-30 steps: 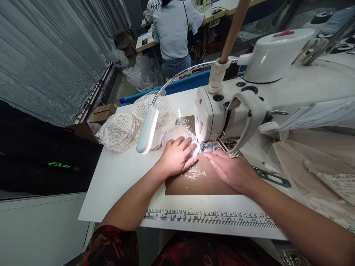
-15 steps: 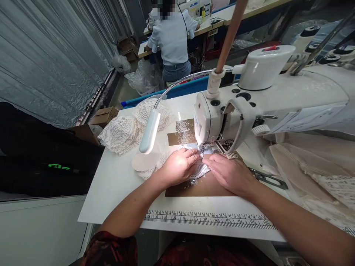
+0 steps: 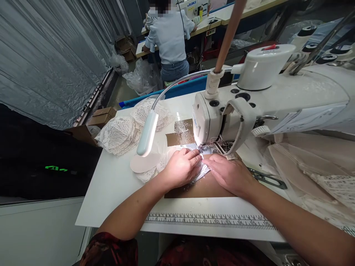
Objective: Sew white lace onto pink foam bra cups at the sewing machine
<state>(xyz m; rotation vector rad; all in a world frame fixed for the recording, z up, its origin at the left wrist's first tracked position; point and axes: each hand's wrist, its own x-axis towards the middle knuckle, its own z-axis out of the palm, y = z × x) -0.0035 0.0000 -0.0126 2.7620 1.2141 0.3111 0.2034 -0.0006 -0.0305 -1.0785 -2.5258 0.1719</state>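
Under the needle of the white sewing machine (image 3: 208, 118) lies a small white lace piece (image 3: 204, 170), lit by the lamp. My left hand (image 3: 181, 167) lies over its left part, fingers together and pressed down on it just in front of the presser foot. On the other side, my right hand (image 3: 227, 173) grips the lace's right edge between thumb and fingers. The two hands' fingertips nearly meet. Much of the lace is hidden under my left hand. Flat beige cup-shaped pieces (image 3: 144, 162) with lace lie left of my left wrist.
Stacks of cream lace pieces (image 3: 119, 136) stand at the table's back left. A lamp head (image 3: 148, 133) hangs over the table on a bendy neck. Beige mesh and lace (image 3: 318, 162) lie at right. A ruler strip (image 3: 208, 221) runs along the front edge. A co-worker (image 3: 172, 40) sits beyond.
The whole view has shifted slightly. My left fingers sit a little closer to my right fingertips, and less of the lace shows between the hands.
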